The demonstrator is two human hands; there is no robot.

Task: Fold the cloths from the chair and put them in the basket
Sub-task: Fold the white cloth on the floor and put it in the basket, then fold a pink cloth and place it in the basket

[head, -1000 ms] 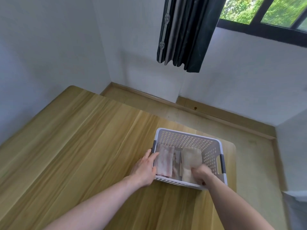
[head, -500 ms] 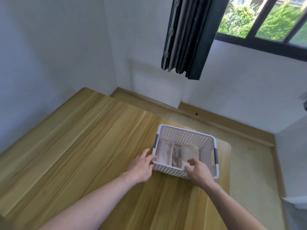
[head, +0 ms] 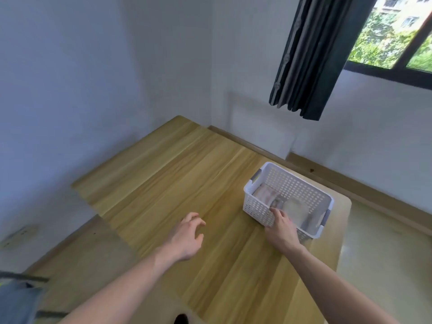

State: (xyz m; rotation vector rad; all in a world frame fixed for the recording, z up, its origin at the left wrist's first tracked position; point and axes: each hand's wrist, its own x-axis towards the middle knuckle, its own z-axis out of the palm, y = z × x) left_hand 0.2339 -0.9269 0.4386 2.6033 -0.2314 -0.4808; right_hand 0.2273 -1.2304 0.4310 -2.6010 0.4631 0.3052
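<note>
A white perforated basket (head: pixel 295 183) stands near the right edge of the wooden table (head: pixel 177 174). Inside it lie folded cloths: a pinkish one (head: pixel 264 194) on the left and a cream one (head: pixel 297 206) on the right. My right hand (head: pixel 281 229) rests against the basket's near wall, fingertips touching its rim beside the cream cloth, and it holds nothing. My left hand (head: pixel 187 237) hovers over bare tabletop well to the left of the basket, fingers spread and empty. At the bottom left corner a blue-grey cloth (head: pixel 16 300) shows, blurred, by a dark bar.
White walls meet behind the table. A dark curtain (head: pixel 311 57) hangs above the basket beside a window. The floor (head: pixel 378 253) drops away past the table's right edge. A dark round shape (head: pixel 181 319) sits at the bottom edge.
My left hand has let go of the basket's left side and moved away to the left. My right hand has drawn back from the cream cloth to the rim. The view has swung left.
</note>
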